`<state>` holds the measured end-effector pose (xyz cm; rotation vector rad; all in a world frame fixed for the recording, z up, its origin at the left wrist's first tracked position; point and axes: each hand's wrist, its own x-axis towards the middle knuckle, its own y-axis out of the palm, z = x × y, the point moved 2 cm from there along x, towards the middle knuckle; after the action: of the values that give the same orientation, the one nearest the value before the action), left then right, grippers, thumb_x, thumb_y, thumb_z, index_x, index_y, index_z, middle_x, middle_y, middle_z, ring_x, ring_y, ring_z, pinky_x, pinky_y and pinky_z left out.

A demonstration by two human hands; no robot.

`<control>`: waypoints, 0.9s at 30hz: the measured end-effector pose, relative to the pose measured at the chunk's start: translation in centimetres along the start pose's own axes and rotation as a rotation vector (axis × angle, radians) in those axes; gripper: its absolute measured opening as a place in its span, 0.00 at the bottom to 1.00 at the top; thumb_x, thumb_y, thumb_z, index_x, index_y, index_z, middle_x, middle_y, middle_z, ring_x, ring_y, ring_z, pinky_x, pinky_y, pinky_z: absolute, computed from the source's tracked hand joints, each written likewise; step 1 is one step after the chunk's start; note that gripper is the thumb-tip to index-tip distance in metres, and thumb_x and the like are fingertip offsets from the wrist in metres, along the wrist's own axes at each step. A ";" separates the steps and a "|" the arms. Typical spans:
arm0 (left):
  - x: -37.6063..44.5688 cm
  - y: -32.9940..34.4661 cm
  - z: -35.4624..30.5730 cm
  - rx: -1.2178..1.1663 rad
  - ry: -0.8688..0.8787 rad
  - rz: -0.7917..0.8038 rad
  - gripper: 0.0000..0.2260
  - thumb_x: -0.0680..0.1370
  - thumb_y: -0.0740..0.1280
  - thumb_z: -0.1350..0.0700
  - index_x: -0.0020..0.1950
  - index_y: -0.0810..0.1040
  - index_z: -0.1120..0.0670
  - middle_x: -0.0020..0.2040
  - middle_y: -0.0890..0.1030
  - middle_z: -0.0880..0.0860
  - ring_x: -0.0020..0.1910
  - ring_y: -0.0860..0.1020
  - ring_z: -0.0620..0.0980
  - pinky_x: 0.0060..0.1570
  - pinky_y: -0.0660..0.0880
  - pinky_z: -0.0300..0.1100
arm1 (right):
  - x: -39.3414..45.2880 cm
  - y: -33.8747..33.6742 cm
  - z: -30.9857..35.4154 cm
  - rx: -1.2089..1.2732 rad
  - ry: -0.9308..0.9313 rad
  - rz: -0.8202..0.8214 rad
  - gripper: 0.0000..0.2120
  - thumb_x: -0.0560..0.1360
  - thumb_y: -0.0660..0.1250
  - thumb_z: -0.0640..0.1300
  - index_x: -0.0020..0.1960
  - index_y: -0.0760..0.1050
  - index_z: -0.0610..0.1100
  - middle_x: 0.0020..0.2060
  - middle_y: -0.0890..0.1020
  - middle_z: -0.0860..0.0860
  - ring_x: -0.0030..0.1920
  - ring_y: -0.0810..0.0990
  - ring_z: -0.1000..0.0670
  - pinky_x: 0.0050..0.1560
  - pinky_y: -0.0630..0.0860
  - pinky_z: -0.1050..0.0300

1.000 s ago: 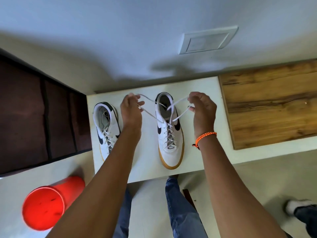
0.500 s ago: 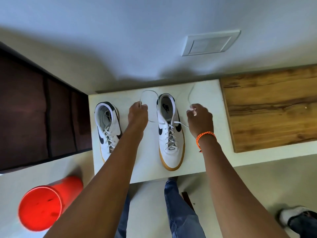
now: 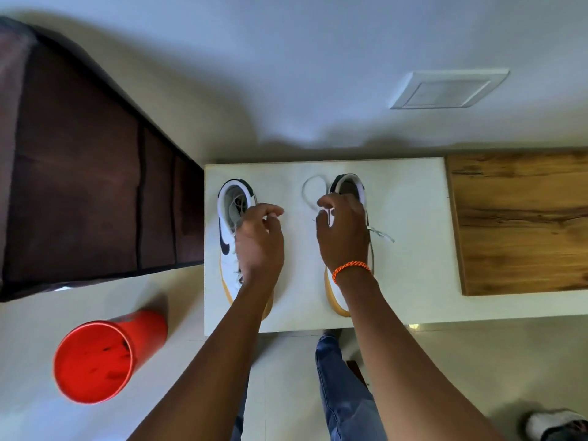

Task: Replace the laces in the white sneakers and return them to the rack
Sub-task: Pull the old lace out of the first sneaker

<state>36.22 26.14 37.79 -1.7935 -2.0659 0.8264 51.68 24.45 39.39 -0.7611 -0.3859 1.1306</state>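
Two white sneakers with black swooshes and tan soles stand side by side on a white table (image 3: 407, 281). The left sneaker (image 3: 229, 230) has laces bunched in its opening. My left hand (image 3: 261, 240) hovers over its right side, fingers loosely curled, with no lace visible in it. My right hand (image 3: 345, 233) covers most of the right sneaker (image 3: 348, 186) and pinches its white lace (image 3: 313, 192), which loops on the table toward the heel. Another lace end (image 3: 383, 234) trails out to the right.
A red bucket (image 3: 95, 361) stands on the floor at lower left. A dark brown cabinet (image 3: 79, 186) lies left of the table, a wooden board (image 3: 518, 224) to its right. My jeans (image 3: 343, 393) are below, and another person's foot (image 3: 553, 424) shows at bottom right.
Both hands dropped from pulling the lace ends apart. The left hand let go and shifted toward the left sneaker. The right hand moved over the right sneaker's opening.
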 end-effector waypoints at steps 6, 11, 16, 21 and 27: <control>0.1 -5.1 5.1 0.257 -0.064 -0.283 0.08 0.80 0.67 0.58 0.58 0.80 0.50 0.57 0.79 0.54 0.53 0.75 0.59 0.53 0.72 0.51 | -2.1 5.9 4.6 0.081 -0.135 0.246 0.08 0.80 0.68 0.41 0.58 0.80 0.49 0.52 0.80 0.51 0.48 0.82 0.51 0.48 0.82 0.53; -0.2 -6.9 7.3 0.249 0.056 0.021 0.12 0.82 0.68 0.51 0.64 0.80 0.40 0.61 0.78 0.46 0.49 0.81 0.51 0.41 0.80 0.50 | -4.2 9.7 6.4 -0.151 -0.160 0.324 0.12 0.79 0.69 0.45 0.63 0.77 0.52 0.58 0.75 0.51 0.50 0.81 0.45 0.43 0.80 0.52; 0.4 -7.6 7.8 0.390 0.098 0.108 0.11 0.82 0.68 0.51 0.63 0.80 0.41 0.60 0.78 0.46 0.43 0.83 0.57 0.37 0.80 0.49 | -5.1 10.4 6.8 -0.283 -0.192 0.260 0.12 0.81 0.68 0.46 0.63 0.77 0.52 0.59 0.74 0.50 0.49 0.82 0.46 0.42 0.82 0.52; 1.2 -7.7 7.1 0.414 0.166 0.145 0.05 0.81 0.67 0.57 0.55 0.79 0.49 0.52 0.77 0.49 0.36 0.76 0.56 0.34 0.70 0.46 | -4.9 10.6 7.1 -0.321 -0.230 0.239 0.11 0.80 0.69 0.48 0.62 0.78 0.53 0.58 0.73 0.50 0.47 0.81 0.47 0.39 0.82 0.52; 1.7 -7.3 9.3 0.023 0.031 0.067 0.04 0.81 0.71 0.58 0.50 0.81 0.49 0.47 0.81 0.43 0.42 0.80 0.44 0.41 0.79 0.45 | -4.8 11.3 6.3 -0.145 -0.225 0.168 0.03 0.79 0.71 0.44 0.51 0.81 0.51 0.57 0.75 0.53 0.44 0.81 0.47 0.40 0.82 0.52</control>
<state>24.79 25.16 34.42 -1.8607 -1.9788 0.8313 38.30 24.71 36.10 -0.8062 -0.6065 1.3626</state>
